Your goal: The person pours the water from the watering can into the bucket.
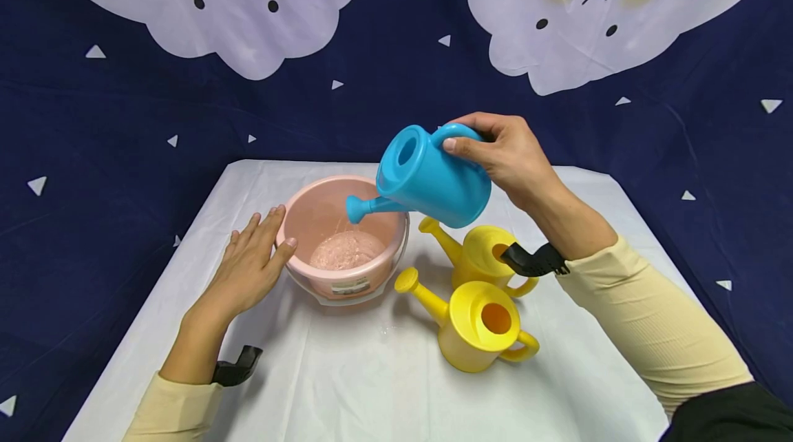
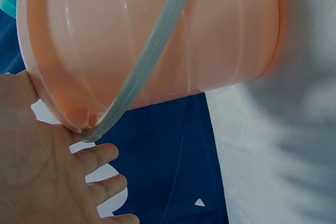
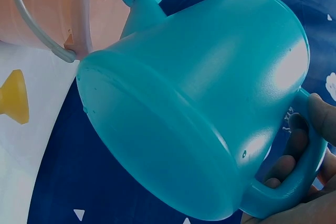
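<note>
My right hand (image 1: 511,153) grips the handle of a blue watering can (image 1: 436,180), its fingers curled round the handle in the right wrist view. Tipped spout-down, the can hangs over a pink bucket (image 1: 310,222) at the table's middle. Thin streams fall from the spout head (image 1: 356,209) into rippling water (image 1: 348,250) inside the bucket. Against the bucket's left rim rests my left hand (image 1: 248,270), fingers straight and spread. The left wrist view shows that palm beside the rim and the grey bucket handle (image 2: 152,51).
Two yellow watering cans stand right of the bucket: a nearer one (image 1: 467,342) and a farther one (image 1: 467,256), spouts toward the bucket. A white cloth (image 1: 347,387) covers the table, with small drops near the bucket. Behind hangs a dark blue cloud-print backdrop (image 1: 396,98).
</note>
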Demonstrator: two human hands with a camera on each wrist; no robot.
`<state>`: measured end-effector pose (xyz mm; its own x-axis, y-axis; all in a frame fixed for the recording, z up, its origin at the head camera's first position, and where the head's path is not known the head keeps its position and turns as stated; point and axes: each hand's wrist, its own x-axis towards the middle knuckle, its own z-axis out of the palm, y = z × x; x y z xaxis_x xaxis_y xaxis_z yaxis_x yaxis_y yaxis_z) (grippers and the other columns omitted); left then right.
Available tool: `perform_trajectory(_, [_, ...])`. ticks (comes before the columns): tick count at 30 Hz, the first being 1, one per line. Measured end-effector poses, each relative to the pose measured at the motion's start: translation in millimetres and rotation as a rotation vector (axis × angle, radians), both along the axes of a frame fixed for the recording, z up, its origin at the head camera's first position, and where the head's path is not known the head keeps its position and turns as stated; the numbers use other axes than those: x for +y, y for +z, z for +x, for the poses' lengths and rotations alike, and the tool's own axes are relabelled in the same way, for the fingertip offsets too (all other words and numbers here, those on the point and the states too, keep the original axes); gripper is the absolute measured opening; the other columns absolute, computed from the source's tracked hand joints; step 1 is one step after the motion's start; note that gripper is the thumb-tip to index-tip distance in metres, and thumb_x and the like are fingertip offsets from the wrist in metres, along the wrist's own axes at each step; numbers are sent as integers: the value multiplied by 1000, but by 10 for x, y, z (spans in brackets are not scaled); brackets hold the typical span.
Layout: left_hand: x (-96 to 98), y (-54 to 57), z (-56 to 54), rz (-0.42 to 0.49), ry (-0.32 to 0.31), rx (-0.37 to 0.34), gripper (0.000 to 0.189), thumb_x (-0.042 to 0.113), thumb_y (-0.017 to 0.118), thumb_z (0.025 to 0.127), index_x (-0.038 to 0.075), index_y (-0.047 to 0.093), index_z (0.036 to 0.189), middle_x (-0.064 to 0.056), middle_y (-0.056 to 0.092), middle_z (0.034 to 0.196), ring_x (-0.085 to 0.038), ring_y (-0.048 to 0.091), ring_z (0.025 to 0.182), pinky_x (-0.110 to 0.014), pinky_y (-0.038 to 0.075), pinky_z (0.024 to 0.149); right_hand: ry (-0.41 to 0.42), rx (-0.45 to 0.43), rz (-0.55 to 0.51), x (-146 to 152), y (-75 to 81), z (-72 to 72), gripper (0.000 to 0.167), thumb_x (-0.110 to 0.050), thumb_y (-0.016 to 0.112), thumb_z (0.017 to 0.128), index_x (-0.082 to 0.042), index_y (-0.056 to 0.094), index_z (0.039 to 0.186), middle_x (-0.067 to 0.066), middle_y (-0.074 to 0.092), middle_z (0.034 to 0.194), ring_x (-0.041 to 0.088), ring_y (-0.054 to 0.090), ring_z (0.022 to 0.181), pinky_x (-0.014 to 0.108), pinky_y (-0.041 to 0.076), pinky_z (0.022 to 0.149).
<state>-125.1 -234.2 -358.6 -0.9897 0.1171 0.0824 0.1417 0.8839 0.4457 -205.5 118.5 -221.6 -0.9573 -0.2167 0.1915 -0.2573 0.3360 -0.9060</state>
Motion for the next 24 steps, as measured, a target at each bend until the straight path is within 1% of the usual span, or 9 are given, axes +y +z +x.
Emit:
perform_trajectory(5, [0, 0, 0, -2, 0, 6, 65, 52, 25, 100, 19, 8, 153, -11, 15, 159, -38, 4, 147, -65, 0, 113, 9, 7, -6, -1, 1, -4, 35, -28, 73, 82, -9, 68, 110, 4, 68, 105, 18, 59, 102, 37, 48, 94])
perform_trajectory(15, [-2, -9, -3, -1, 0, 5, 65, 52, 25, 100, 19, 8, 153, -11, 15, 159, -38, 4, 148, -64, 0, 113, 1, -7, 13, -4, 24, 7, 35, -29, 74, 82, -10, 68, 111, 4, 68, 106, 19, 58, 103, 39, 47, 96])
perform_trajectory(24, [-2, -9, -2, 5, 2, 4, 66, 52, 26, 100, 19, 8, 153, -11, 15, 159, -37, 3, 148, -64, -1, 114, 5, -2, 18, -6, 37, 8, 34, -29, 74, 82, -9, 68, 109, 3, 68, 103, 19, 58, 102, 37, 47, 94])
